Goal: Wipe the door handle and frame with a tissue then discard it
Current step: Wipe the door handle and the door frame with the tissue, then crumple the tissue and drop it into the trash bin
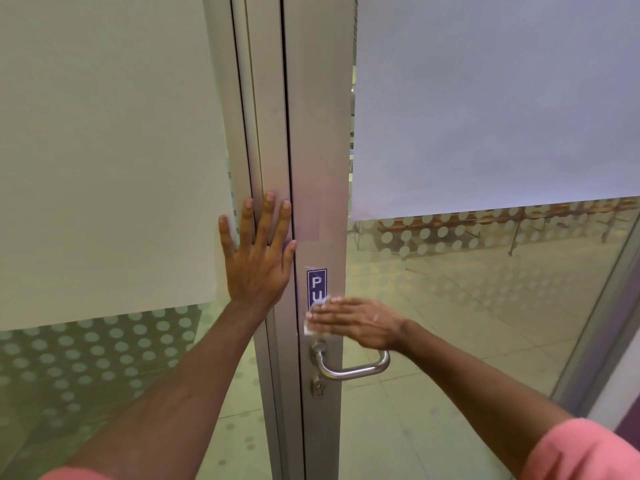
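A silver lever door handle (349, 370) sits on the aluminium door frame (318, 133), with a keyhole just below it. My right hand (356, 322) presses a white tissue (309, 323) flat against the frame right above the handle, covering the lower part of a blue sign (316, 284). Only a corner of the tissue shows past my fingertips. My left hand (258, 252) lies flat with fingers spread on the fixed frame post to the left, holding nothing.
Frosted glass panels (104, 150) with dotted bands flank the frame on both sides. Through the right pane (485, 98) I see a tiled floor and benches beyond. A second frame edge (595, 323) slants at the far right.
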A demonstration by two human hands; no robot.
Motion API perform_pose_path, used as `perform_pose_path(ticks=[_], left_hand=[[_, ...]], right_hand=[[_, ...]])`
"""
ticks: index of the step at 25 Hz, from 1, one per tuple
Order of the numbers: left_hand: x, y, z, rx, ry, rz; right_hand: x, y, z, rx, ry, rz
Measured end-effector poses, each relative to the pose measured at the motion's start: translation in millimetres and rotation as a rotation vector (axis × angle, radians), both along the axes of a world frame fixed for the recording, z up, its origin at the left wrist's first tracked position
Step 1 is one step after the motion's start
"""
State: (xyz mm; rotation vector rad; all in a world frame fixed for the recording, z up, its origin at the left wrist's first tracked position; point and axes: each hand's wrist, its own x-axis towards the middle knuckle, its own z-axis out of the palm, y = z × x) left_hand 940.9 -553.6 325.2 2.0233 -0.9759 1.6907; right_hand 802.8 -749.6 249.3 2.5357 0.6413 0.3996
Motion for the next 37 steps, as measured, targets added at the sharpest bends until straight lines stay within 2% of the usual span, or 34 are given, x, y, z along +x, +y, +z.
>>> perform_pose_path(ticks=[5, 8, 10, 13, 17, 19, 22, 23, 24, 26, 28, 30, 32, 34, 35, 36, 37], left_hand=[[0.7, 0.3, 0.7, 0.002, 0.013, 0.003], [0.3, 0.5, 0.3, 0.008, 0.009, 0.007], [-0.9, 0.1, 1.5, 0.012, 0.012, 0.017], [-1.0, 0.6, 1.2, 0.027, 0.023, 0.031], [-6.1, 2.0, 3.8, 0.057, 0.077, 0.035], [-14.7, 5.6, 2.4, 0.044, 0.145, -0.018], [-51.6, 16.4, -37.2, -0.001, 0.222, -0.19], [-69.5, 22.6, -64.2, -0.061, 0.32, -0.266], [-88.4, 30.2, -94.5, -0.142, 0.498, -0.358], [-131.4, 49.7, -155.4, -0.298, 1.008, -0.531], [-176.4, 65.1, -207.3, -0.335, 1.596, -0.628], [-215.7, 75.0, -243.5, -0.374, 2.063, -0.666], [-242.8, 78.7, -260.6, -0.432, 2.314, -0.652], [-265.9, 75.5, -266.9, -0.325, 2.495, -0.718], [-278.2, 70.1, -271.3, -0.234, 2.531, -0.754], [-289.1, 63.7, -278.0, -0.088, 2.461, -0.779], [-301.0, 56.5, -281.5, -0.003, 2.42, -0.796]], right_hand=[[24.7, 7.2, 82.0, 0.172, -0.484, -0.007], [30.8, 18.1, 80.9, 0.33, -0.568, -0.014], [24.9, 17.5, 52.1, 0.319, -0.462, 0.0], [5.7, 13.1, 7.9, 0.243, -0.198, -0.03], [-15.0, 19.8, -19.5, 0.328, 0.105, -0.1], [-27.6, 34.3, -33.6, 0.492, 0.237, -0.189], [-53.8, 69.5, -48.2, 0.929, 0.264, -0.393], [-64.3, 85.6, -55.9, 1.025, 0.229, -0.385], [-76.2, 102.9, -65.7, 1.059, 0.17, -0.348], [-106.9, 130.1, -101.1, 1.205, 0.03, -0.305], [-143.8, 152.3, -140.2, 1.498, -0.038, -0.452], [-176.8, 173.3, -180.0, 1.535, -0.106, -0.715], [-196.5, 193.8, -221.3, 1.537, -0.119, -0.973], [-212.4, 204.6, -251.4, 1.624, -0.106, -1.098], [-222.7, 202.2, -256.7, 1.65, -0.056, -1.154], [-239.7, 197.7, -255.9, 1.69, 0.054, -1.174], [-256.8, 188.1, -254.1, 1.908, 0.043, -1.204]])
